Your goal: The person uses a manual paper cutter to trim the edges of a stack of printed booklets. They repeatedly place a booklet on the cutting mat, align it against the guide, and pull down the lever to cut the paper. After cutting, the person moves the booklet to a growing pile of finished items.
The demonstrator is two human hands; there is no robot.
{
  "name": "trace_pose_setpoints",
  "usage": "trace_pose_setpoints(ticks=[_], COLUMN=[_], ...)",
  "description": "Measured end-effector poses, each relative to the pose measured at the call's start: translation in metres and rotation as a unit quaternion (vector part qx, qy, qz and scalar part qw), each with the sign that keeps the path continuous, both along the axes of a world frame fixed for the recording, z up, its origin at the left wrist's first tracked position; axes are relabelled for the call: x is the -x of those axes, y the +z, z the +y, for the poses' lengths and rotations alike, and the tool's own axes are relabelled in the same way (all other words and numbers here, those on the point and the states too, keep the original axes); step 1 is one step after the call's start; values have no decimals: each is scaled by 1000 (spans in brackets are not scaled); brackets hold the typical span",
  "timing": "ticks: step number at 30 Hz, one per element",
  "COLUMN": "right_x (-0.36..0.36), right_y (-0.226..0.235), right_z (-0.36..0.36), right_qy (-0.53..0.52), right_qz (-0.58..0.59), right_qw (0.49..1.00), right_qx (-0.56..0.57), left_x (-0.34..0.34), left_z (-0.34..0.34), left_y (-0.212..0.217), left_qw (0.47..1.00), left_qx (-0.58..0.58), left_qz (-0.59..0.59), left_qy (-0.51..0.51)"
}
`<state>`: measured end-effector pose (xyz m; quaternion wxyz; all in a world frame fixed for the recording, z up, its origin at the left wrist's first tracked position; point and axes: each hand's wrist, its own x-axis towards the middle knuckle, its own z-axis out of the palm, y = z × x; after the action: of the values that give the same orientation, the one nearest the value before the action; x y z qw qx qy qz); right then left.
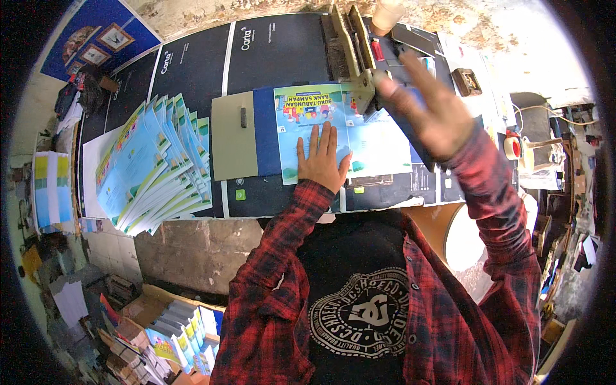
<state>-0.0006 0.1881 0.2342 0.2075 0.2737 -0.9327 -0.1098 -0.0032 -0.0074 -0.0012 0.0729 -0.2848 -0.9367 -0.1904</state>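
My left hand (321,158) lies flat with fingers spread on an open booklet cover (378,154), light blue with a yellow and green printed panel. Under the cover is a board, with a dark blue part (267,138) and a grey part (232,151) to its left. My right hand (436,119), blurred by motion, is raised over the cover's right side, fingers stretched apart with nothing seen in them. Close to its fingertips stands a long metal-armed device (364,83), like a heavy stapler, its end over the cover's far edge.
Fanned booklets (151,173) lie at the table's left. A small dark bar (243,117) rests on the grey board. At the far right are a cup (387,16), a phone-like dark slab (414,40) and a tape roll (512,147). A box of booklets (176,333) stands below left.
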Motion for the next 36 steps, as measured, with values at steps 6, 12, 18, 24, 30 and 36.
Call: trace_pose_setpoints(ticks=[6, 12, 18, 24, 30, 36], right_x=[-42, -50, -50, -8, -23, -50], right_y=[-64, -144, -124, -17, -203, -287], right_z=[-39, -52, -45, 12, 187, 151], right_qy=[-236, -206, -205, -177, -306, -362], right_qz=[-197, -61, -98, -377, -303, -290], right_qw=[917, 935, 935, 771, 754, 603], right_qx=[256, 283, 271, 482, 496, 649], left_x=[-3, -7, 4, -1, -1, -5], left_z=[-1, -4, 0, -2, 0, -12], left_y=[-1, 3, 3, -3, 1, -8], left_qw=[1000, 999, 1000, 1000, 1000, 999], left_qx=[-28, -36, -22, 3, 1, -29], left_qz=[-8, -37, -18, 5, -26, -15], left_qy=[-1, -3, -1, 7, 4, 23])
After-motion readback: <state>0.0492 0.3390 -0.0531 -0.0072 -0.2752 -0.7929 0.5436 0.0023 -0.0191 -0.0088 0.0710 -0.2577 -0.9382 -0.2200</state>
